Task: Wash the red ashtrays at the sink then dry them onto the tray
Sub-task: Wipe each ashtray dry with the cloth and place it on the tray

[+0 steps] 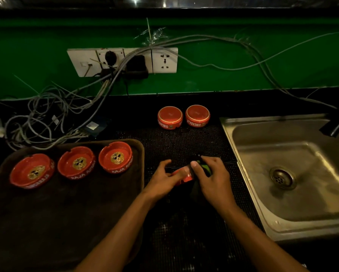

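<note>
Three ashtrays (76, 162) sit on the tray (66, 203); just right of it, left hand (164, 178) grips another ashtray (184, 174), right hand (211, 173) holding a cloth (205, 166). Wet glaze could slip free.

Two bare forearms reaching in from the lower edge, converging at centre above the counter (184, 138). Left hand (161, 178) palm down, fingers (181, 171) curled around a red ashtray (184, 176), thumb spread toward the top. Right hand (211, 174) just beside it, knuckles up, thumb pressed against the ashtray, fingers bent over a dark cloth with a green patch (205, 166). Hands nearly touching, wrists apart.
</note>
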